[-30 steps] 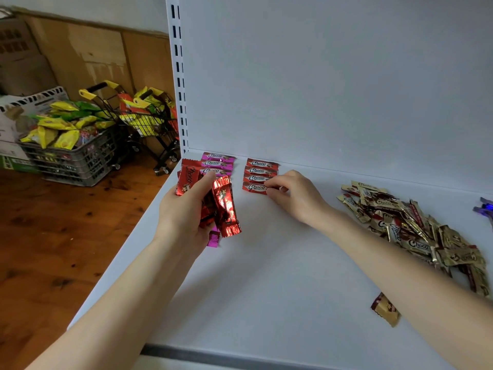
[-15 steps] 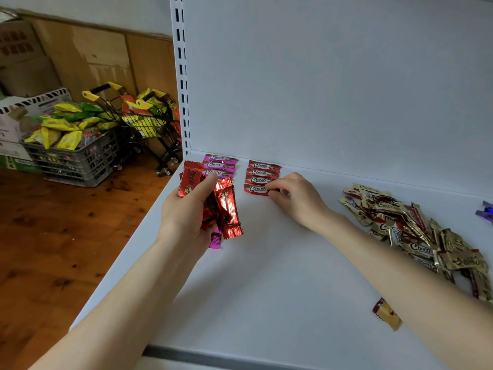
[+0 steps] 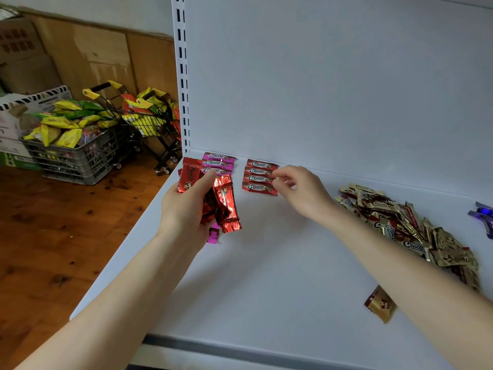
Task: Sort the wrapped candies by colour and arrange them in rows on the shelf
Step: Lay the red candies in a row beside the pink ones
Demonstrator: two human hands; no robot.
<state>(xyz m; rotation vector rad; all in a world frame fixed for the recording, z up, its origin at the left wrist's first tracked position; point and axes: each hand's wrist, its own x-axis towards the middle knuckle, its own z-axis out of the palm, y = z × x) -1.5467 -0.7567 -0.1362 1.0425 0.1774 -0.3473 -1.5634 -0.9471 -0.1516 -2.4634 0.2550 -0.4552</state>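
Observation:
On the white shelf [image 3: 266,276], a row of pink candies [image 3: 217,162] lies at the back left, with a row of several red candies [image 3: 257,177] beside it. My left hand [image 3: 186,209] grips a bunch of red candies [image 3: 226,204] above the shelf, and a pink wrapper end pokes out below them. My right hand [image 3: 301,193] hovers at the right end of the red row with loosely curled fingers, holding nothing. A pile of gold candies [image 3: 400,225] lies to the right. One gold candy [image 3: 380,303] lies apart near the front.
Purple candies [image 3: 484,212] sit at the far right edge. The slotted shelf upright [image 3: 181,76] rises at the back left. On the wooden floor to the left stand a grey crate [image 3: 74,158] of snack bags and small shopping carts [image 3: 149,124].
My right hand has let go of the front red candy and lifted slightly up and right off the row. My left hand stays put with its bunch.

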